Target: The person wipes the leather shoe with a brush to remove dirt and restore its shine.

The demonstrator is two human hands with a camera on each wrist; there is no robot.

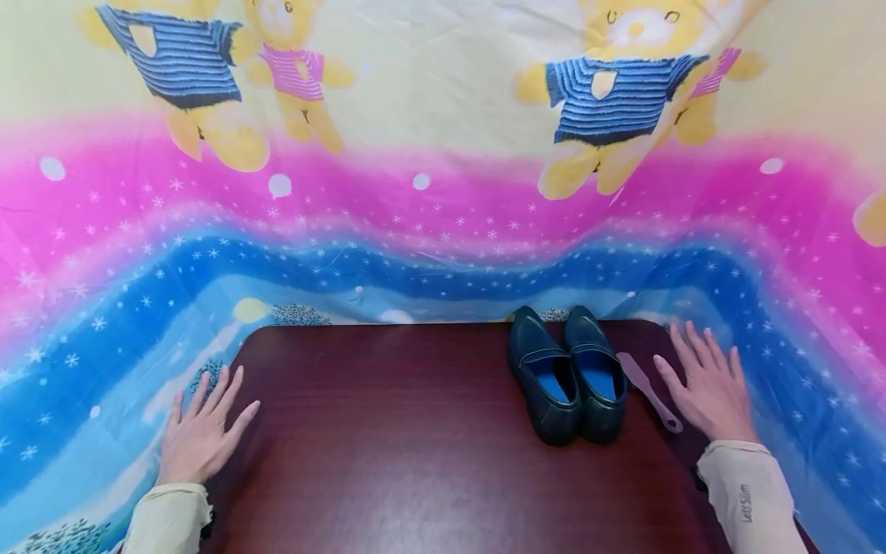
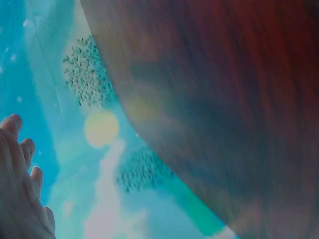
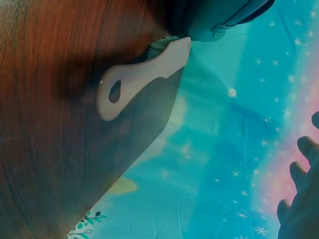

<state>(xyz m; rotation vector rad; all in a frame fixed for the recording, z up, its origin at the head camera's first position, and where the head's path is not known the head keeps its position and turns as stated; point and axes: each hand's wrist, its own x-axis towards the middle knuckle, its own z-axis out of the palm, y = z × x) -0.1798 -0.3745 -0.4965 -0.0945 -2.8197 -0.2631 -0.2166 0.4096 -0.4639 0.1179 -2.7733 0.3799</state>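
A pair of dark loafers (image 1: pixel 547 385) with blue insoles stands side by side at the far right of the table, toes pointing away. Just right of them lies a brush (image 1: pixel 648 391) with a pale pinkish handle; the right wrist view shows its bristles and the hole in its handle (image 3: pixel 134 77). My right hand (image 1: pixel 713 388) is spread over the table's right edge, nearest the brush and apart from it. Over the left edge my left hand (image 1: pixel 201 431) is spread too, holding nothing. In the left wrist view only part of the left hand (image 2: pixel 20 184) shows.
The dark reddish-brown wooden table (image 1: pixel 388 431) has rounded far corners. A printed cloth (image 1: pixel 429 208) with bears and snowflakes hangs behind it and along both sides. One loafer (image 3: pixel 209 17) shows beyond the brush in the right wrist view.
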